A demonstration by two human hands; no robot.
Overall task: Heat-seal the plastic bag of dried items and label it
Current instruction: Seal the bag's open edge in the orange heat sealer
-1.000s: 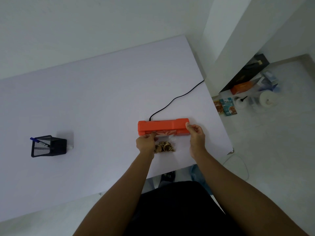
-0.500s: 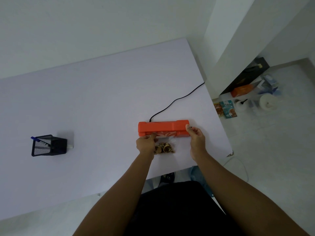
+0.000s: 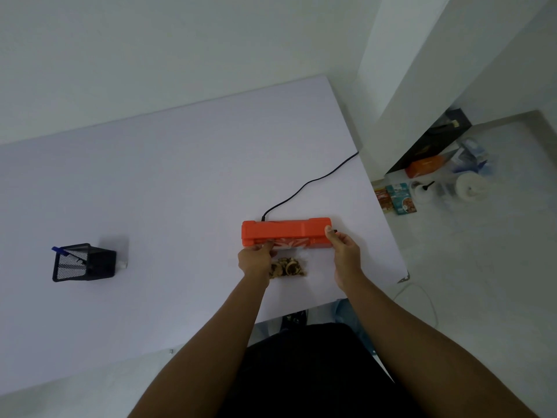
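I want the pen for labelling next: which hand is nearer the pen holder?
Left. The left hand is at the sealer, well right of the pen holder; the right hand is farther right.

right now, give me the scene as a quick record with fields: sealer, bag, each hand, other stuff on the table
sealer: orange heat sealer lying flat near the table's right front edge, black cord running off the far right side
bag: clear plastic bag of dried items, its top edge fed into the sealer's front slot
left hand: left hand pinching the bag's left side at the slot
right hand: right hand on the sealer's right end
other: black mesh pen holder with a blue pen, far left
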